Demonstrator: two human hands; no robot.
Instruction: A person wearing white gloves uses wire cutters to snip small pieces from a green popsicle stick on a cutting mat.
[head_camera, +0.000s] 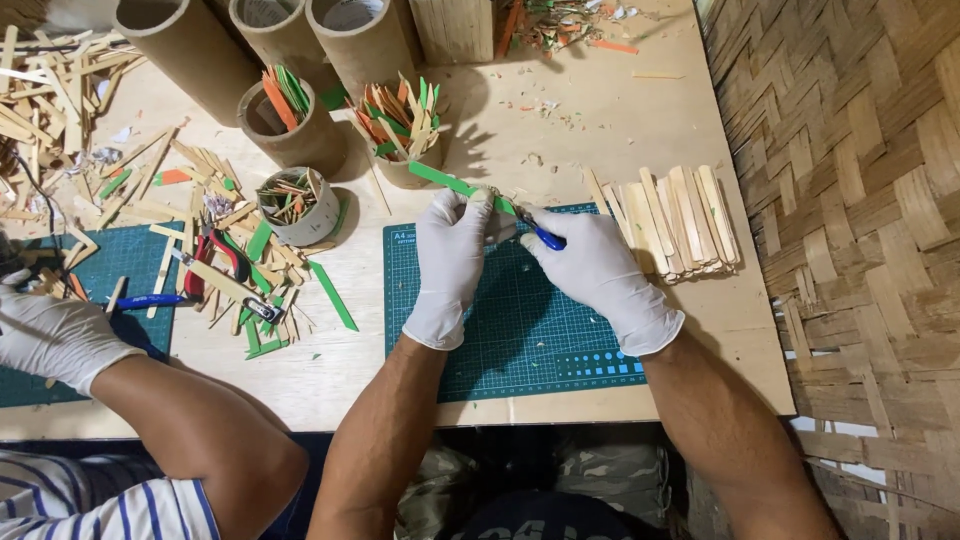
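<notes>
My left hand (450, 262), in a white glove, grips a long green stick (445, 181) that slants up to the left over the green cutting mat (520, 330). My right hand (598, 275), also gloved, holds a small blue-handled cutting tool (545, 237) whose tip meets the stick's right end between the two hands. A pile of plain wooden sticks (672, 218) lies just right of my right hand.
Cardboard tubes (290, 115) holding green and orange sticks stand behind the mat. Loose sticks, red pliers (222, 258) and scraps litter the table's left. Another person's gloved hand (50, 335) rests on a second mat at left. A woven bamboo wall (860, 200) borders the right.
</notes>
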